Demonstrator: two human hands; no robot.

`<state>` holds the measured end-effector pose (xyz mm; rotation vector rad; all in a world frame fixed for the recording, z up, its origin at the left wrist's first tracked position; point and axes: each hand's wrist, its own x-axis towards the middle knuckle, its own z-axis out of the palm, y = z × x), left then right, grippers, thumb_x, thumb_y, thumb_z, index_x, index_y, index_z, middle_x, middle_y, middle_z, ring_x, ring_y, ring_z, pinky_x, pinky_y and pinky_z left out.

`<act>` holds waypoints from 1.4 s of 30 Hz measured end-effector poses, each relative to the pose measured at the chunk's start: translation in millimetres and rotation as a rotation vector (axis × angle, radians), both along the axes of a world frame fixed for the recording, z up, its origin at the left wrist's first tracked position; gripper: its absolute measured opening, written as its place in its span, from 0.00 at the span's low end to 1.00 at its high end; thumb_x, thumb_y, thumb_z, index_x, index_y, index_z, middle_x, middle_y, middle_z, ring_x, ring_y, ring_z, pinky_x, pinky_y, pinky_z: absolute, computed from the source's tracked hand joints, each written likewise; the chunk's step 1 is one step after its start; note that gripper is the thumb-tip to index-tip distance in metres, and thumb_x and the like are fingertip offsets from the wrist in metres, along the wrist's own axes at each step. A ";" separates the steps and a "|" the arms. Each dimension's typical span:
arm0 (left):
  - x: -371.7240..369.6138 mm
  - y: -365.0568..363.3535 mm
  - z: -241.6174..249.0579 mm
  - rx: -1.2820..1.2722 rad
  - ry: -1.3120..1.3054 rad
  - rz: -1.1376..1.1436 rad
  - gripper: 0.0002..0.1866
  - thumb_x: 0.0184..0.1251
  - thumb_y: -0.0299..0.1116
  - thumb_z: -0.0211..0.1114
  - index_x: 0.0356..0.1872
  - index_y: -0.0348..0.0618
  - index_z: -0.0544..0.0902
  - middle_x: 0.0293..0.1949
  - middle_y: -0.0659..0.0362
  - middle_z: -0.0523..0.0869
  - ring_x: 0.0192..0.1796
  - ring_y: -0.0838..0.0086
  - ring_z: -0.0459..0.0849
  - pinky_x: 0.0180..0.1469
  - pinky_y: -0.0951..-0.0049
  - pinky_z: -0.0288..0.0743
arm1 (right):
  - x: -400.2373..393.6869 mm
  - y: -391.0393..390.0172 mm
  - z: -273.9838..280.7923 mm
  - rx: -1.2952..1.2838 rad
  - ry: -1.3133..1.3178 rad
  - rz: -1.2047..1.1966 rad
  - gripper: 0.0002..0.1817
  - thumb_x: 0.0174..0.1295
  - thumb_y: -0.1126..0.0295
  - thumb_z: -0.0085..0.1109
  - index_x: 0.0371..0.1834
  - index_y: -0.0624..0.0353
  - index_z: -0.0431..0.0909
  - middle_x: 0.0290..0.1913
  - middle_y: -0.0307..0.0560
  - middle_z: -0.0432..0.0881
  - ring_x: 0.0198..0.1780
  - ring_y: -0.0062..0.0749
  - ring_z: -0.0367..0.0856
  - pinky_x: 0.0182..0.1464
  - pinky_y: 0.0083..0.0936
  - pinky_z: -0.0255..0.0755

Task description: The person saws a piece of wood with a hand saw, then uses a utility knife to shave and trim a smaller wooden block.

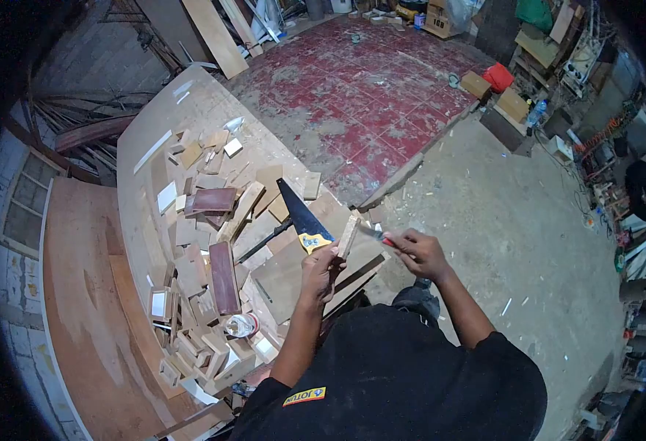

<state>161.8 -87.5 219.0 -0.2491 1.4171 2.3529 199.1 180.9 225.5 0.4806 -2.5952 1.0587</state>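
Observation:
A small pale wood strip (348, 237) stands up from my left hand (320, 273), whose fingers are wrapped round its lower end. My right hand (420, 253) grips a tool with a red handle (390, 241); its grey blade (370, 232) points at the strip's upper part. Whether blade and strip touch is hard to tell. Just beyond my left hand, a handsaw (302, 217) with a dark blade and yellow handle lies on the bench. A black bar (265, 241) lies beside the saw.
Wood offcuts (190, 275) cover much of the bench (154, 110). Reddish-brown blocks (224, 278) and a round container (242, 325) sit among them. A curved wooden panel (80, 279) stands at the left. Boxes (514, 104) and a red bag (497, 77) are beyond the floor's edge; a person (640, 187) is far right.

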 end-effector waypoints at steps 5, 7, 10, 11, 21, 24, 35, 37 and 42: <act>3.3 5.8 -1.4 0.014 0.046 -0.048 0.16 0.69 0.32 0.65 0.51 0.31 0.84 0.33 0.59 0.84 0.33 0.79 0.82 0.38 0.77 0.79 | -5.2 -26.9 8.2 0.139 0.098 0.202 0.31 0.56 0.65 0.64 0.67 0.38 0.75 0.37 0.43 0.80 0.33 0.39 0.82 0.34 0.35 0.77; 3.6 4.2 0.9 -0.034 0.035 -0.044 0.16 0.68 0.33 0.65 0.51 0.31 0.84 0.33 0.59 0.84 0.33 0.79 0.81 0.37 0.78 0.79 | -7.7 -25.7 4.4 0.139 0.077 0.196 0.31 0.57 0.65 0.64 0.68 0.36 0.74 0.36 0.43 0.79 0.32 0.39 0.82 0.32 0.35 0.77; 4.8 0.0 7.8 -0.058 -0.004 -0.033 0.16 0.68 0.33 0.65 0.51 0.31 0.84 0.33 0.60 0.84 0.33 0.80 0.81 0.38 0.78 0.79 | -10.4 -16.1 2.4 0.120 0.080 0.162 0.29 0.59 0.66 0.63 0.67 0.38 0.75 0.35 0.44 0.80 0.31 0.39 0.82 0.31 0.34 0.76; 4.8 -2.6 7.6 -0.058 -0.004 -0.033 0.16 0.68 0.33 0.65 0.51 0.31 0.84 0.33 0.60 0.84 0.33 0.80 0.81 0.38 0.78 0.79 | -10.6 -10.9 0.6 0.120 0.080 0.162 0.29 0.59 0.66 0.63 0.67 0.38 0.75 0.35 0.44 0.80 0.31 0.39 0.82 0.31 0.34 0.76; 3.3 -10.7 11.2 -0.080 0.017 -0.004 0.17 0.67 0.34 0.67 0.52 0.31 0.84 0.34 0.59 0.86 0.33 0.79 0.82 0.38 0.78 0.79 | -10.8 -8.1 2.2 0.007 0.035 0.042 0.22 0.63 0.66 0.62 0.62 0.42 0.80 0.33 0.46 0.79 0.29 0.39 0.81 0.31 0.33 0.76; 3.5 -3.9 13.8 -0.073 0.011 -0.027 0.16 0.68 0.33 0.66 0.50 0.31 0.85 0.34 0.59 0.86 0.33 0.78 0.82 0.38 0.78 0.79 | -10.4 -25.2 10.8 0.064 0.091 0.151 0.24 0.62 0.65 0.62 0.64 0.40 0.78 0.34 0.44 0.79 0.30 0.38 0.81 0.30 0.33 0.76; 7.6 -17.5 20.1 -0.080 0.008 -0.069 0.17 0.69 0.34 0.65 0.51 0.31 0.84 0.34 0.59 0.85 0.33 0.78 0.81 0.37 0.76 0.80 | -23.8 21.6 -19.9 0.022 -0.018 -0.107 0.26 0.60 0.68 0.62 0.64 0.40 0.78 0.36 0.45 0.80 0.31 0.39 0.82 0.33 0.33 0.77; 9.2 -18.7 24.9 -0.078 0.013 -0.033 0.18 0.69 0.34 0.64 0.53 0.30 0.83 0.35 0.58 0.84 0.33 0.78 0.81 0.37 0.77 0.79 | -21.8 25.2 -14.8 0.008 -0.004 -0.122 0.26 0.60 0.68 0.63 0.64 0.40 0.78 0.36 0.45 0.80 0.31 0.39 0.82 0.33 0.33 0.77; 3.1 -14.1 11.7 0.055 -0.105 -0.064 0.19 0.70 0.33 0.63 0.55 0.30 0.81 0.37 0.56 0.85 0.33 0.77 0.81 0.37 0.78 0.79 | -13.7 -1.3 -3.4 0.055 0.065 0.081 0.28 0.57 0.68 0.64 0.64 0.40 0.78 0.35 0.45 0.79 0.32 0.40 0.82 0.33 0.33 0.77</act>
